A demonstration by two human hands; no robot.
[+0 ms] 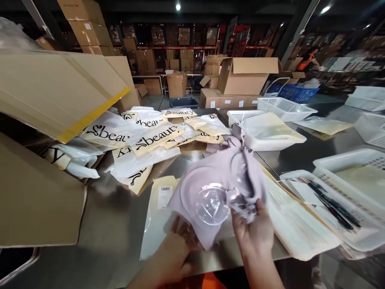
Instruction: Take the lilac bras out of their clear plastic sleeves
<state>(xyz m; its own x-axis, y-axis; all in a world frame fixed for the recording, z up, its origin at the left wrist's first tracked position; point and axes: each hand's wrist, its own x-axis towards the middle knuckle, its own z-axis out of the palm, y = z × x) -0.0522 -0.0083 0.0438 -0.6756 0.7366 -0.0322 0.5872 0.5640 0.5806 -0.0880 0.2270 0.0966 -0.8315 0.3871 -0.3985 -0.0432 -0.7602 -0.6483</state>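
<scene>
Right hand (252, 230) closed on lilac bra (219, 188), pinching its side, fingers curled tight. Left hand (174, 253) under bra's lower edge, fingers partly hidden by cloth, cannot tell how far open. Clear plastic cup form (211, 208) sits in bra, just left of right hand. Flat white bag (156, 224) lies under both hands on shiny table (120, 216). Pile of "beauty" bags (144, 138) far beyond left hand. White trays (345, 188) right of right hand.
</scene>
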